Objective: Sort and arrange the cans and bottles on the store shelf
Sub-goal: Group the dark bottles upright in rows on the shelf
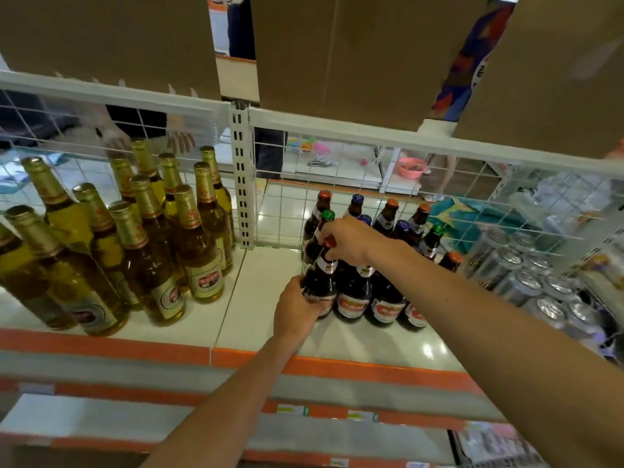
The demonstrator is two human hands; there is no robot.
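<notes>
A dark brown bottle with a red cap point(320, 282) stands at the front left of a cluster of several dark bottles point(385, 298) on the white shelf point(263, 319). My left hand point(297, 309) wraps its lower body and label. My right hand point(351, 243) closes over its neck and cap from above. Several golden bottles with gold foil necks point(141, 238) stand grouped on the shelf's left half. Silver cans point(526, 275) sit packed at the right.
A white perforated upright point(242, 177) and wire mesh back point(337, 184) bound the shelf. Cardboard boxes point(364, 52) rest on the shelf above. An orange strip point(337, 366) edges the shelf front. Another person's hands point(180, 140) show behind the mesh.
</notes>
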